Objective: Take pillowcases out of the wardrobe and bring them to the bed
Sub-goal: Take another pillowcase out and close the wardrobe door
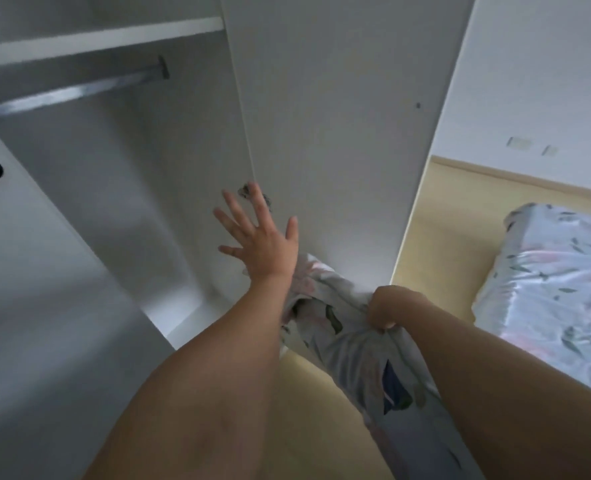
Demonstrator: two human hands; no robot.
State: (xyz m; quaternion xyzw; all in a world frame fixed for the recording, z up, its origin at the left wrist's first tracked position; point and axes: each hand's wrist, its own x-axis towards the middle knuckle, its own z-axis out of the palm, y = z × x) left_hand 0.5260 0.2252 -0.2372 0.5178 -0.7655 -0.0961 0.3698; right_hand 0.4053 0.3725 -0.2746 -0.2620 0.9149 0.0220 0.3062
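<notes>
The pillowcases [349, 337], a bundle of pale floral cloth, are seen already out of the wardrobe [89, 209], gathered in the right hand [389, 308] at about the five o'clock side of the frame's centre. That hand is clenched round a bunched fold of the cloth, the knuckles turned upward. From the grip the cloth hangs in a long drape: its long axis is judged to run from about eleven o'clock, near the foot of the wardrobe door [328, 133], down to about five o'clock, where it passes between the two forearms and out of view at the lower edge. The upper end points toward the wardrobe, the trailing end toward the person.

The left hand [259, 237] is held flat with fingers spread and straight, nothing grasped, at the edge of the open door; whether the fingertips actually touch the panel cannot be told.

The bed [557, 289], covered in matching floral fabric, lies at about three o'clock from the grasping hand, well apart from it, across a strip of pale floor [436, 237]. The right hand is much the nearer to the bed. The carry is therefore judged to call for a turn toward three o'clock, with the hanging end likely to trail behind and low.
</notes>
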